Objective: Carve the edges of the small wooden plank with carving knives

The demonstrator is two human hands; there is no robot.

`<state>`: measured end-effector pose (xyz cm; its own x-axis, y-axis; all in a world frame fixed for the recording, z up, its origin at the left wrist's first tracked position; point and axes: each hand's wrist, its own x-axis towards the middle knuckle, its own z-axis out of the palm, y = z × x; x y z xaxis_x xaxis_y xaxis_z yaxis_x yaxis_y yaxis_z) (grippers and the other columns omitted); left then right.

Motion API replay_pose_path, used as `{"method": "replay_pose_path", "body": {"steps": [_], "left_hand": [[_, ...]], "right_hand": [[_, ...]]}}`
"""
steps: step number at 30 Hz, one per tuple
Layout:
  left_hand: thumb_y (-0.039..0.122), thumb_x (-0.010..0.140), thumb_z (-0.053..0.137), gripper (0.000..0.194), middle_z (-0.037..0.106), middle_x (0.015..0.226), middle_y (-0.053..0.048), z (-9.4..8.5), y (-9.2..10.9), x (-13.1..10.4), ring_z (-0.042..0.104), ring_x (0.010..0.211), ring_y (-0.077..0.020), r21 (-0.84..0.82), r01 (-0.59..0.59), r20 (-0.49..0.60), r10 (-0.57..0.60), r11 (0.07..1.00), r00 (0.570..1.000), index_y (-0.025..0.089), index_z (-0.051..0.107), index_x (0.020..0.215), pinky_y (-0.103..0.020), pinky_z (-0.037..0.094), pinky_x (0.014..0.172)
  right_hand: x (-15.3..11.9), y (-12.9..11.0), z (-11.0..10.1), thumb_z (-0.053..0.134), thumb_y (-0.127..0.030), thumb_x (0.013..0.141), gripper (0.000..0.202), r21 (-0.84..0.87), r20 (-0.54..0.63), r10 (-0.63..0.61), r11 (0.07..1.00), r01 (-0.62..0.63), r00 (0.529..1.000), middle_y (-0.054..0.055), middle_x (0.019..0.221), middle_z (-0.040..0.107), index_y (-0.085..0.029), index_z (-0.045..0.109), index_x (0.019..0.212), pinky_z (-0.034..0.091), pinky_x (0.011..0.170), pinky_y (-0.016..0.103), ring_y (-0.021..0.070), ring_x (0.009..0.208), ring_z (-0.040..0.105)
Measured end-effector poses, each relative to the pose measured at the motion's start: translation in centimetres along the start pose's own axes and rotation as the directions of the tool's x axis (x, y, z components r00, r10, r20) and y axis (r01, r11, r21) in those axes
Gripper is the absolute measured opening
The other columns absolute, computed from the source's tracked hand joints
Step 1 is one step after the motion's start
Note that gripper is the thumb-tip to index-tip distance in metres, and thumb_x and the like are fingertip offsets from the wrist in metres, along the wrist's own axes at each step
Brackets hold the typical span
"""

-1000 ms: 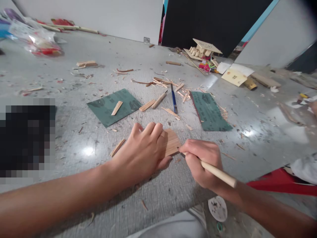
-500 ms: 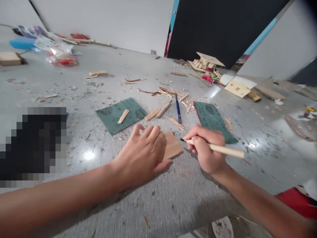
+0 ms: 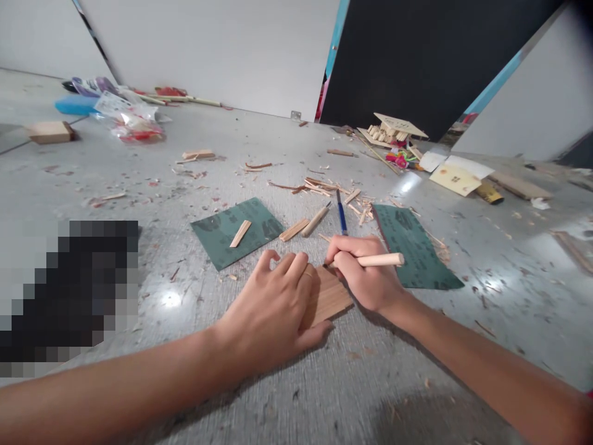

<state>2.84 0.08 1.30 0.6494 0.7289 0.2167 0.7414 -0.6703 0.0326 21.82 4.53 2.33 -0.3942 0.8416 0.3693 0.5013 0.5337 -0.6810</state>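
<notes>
My left hand (image 3: 278, 303) grips a small flat wooden board (image 3: 328, 300) against the table, fingers curled over its left part and thumb along the near edge. In my right hand (image 3: 365, 275) is a wooden-handled carving tool (image 3: 382, 260), held like a pen. Its small dark tip is at the board's far edge, partly hidden by my fingers. Just beyond my hands lie a second wooden-handled tool (image 3: 315, 220), a blue craft knife (image 3: 341, 213) and a flat wood strip (image 3: 294, 230).
Green sandpaper sheets lie left (image 3: 222, 238) and right (image 3: 417, 253), the left one bearing a wood piece (image 3: 240, 234). Wood shavings (image 3: 319, 184) litter the grey table (image 3: 259, 395). Farther back are plastic bags (image 3: 134, 120), a wood block (image 3: 50, 131) and a small wooden model (image 3: 393, 130).
My right hand has moved left with the carving tool, bringing its tip from beside the board onto the board's far edge. My left hand keeps its hold; the whole view has shifted slightly.
</notes>
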Motion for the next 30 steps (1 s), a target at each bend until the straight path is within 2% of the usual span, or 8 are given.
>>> {"method": "replay_pose_path", "body": {"steps": [15, 19, 25, 30], "left_hand": [[0.06, 0.093, 0.049, 0.048, 0.058, 0.098, -0.01, 0.1, 0.0, 0.0, 0.054, 0.09, -0.0283, -0.002, -0.011, -0.034, 0.011, 1.0, 0.999, 0.014, 0.06, 0.101, -0.049, 0.043, 0.085], [0.059, 0.095, 0.047, 0.048, 0.058, 0.097, -0.01, 0.0, 0.2, 0.0, 0.054, 0.09, -0.0289, 0.046, -0.022, -0.053, 0.024, 0.999, 0.998, 0.013, 0.061, 0.102, -0.049, 0.042, 0.084], [0.059, 0.098, 0.041, 0.054, 0.058, 0.098, -0.012, 0.0, 0.7, 0.1, 0.053, 0.093, -0.0313, 0.167, -0.044, -0.021, 0.048, 0.985, 0.999, 0.011, 0.063, 0.107, -0.05, 0.04, 0.081], [0.059, 0.099, 0.041, 0.053, 0.056, 0.094, -0.011, 0.1, 0.8, 0.1, 0.052, 0.09, -0.0306, 0.209, -0.047, -0.019, 0.052, 0.977, 0.998, 0.012, 0.062, 0.109, -0.048, 0.039, 0.076]], "right_hand": [[-0.1, 0.5, 0.6, 0.044, -0.009, 0.087, 0.027, 0.012, -0.042, -0.011, 1.0, 0.012, 0.999, -0.005, 0.053, 0.046, -0.018, 0.052, 0.062, 0.033, 0.053, 0.025, 0.0089, 0.052, 0.042], [-0.2, 0.5, 0.7, 0.044, -0.009, 0.087, 0.027, -0.012, -0.034, -0.031, 0.999, 0.03, 0.999, -0.005, 0.054, 0.046, -0.018, 0.051, 0.062, 0.033, 0.054, 0.026, 0.0095, 0.053, 0.042], [-0.5, 0.5, 0.9, 0.043, -0.009, 0.088, 0.028, -0.058, -0.034, -0.078, 0.995, 0.076, 0.996, -0.004, 0.057, 0.046, -0.018, 0.046, 0.061, 0.032, 0.057, 0.028, 0.0098, 0.054, 0.041], [-1.9, 0.0, 0.7, 0.043, -0.01, 0.089, 0.028, -0.084, -0.059, -0.085, 0.993, 0.08, 0.995, -0.004, 0.057, 0.046, -0.019, 0.047, 0.062, 0.031, 0.057, 0.028, 0.0103, 0.054, 0.041]]}}
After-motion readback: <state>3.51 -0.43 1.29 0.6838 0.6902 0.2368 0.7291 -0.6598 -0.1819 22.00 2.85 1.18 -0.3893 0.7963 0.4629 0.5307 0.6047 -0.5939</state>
